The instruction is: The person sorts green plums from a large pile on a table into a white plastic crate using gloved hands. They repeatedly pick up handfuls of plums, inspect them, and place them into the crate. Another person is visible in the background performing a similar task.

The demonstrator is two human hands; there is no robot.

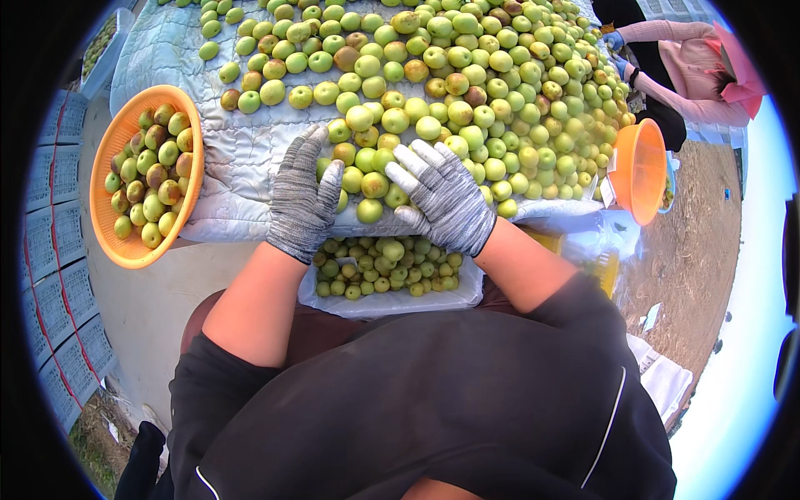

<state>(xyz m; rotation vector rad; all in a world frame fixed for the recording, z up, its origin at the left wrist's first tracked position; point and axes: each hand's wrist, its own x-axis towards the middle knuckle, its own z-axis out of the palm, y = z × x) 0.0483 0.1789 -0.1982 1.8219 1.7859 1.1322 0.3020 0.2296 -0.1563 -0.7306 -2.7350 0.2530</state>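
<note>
Both my hands wear grey-and-white knit gloves. At the near edge of a padded table, my left hand [302, 196] lies with its fingers stretched out beside several small round green fruits [361, 158] that look like jujubes. My right hand [443, 196] is spread over the right side of this group, its fingertips touching the fruits. Neither palm is closed round anything. Just below the edge, between my forearms, stands a white-lined crate [367, 307] with green fruits in it. Some fruits on the table have brown patches.
A pale quilted cover [237, 158] lies under the large heap of fruits. On the left stands an orange basket [102, 208] of browner fruits; another orange basket [646, 171] tilts at the right edge. A co-worker [692, 67] is at the far right. Grey crates [71, 183] are stacked left.
</note>
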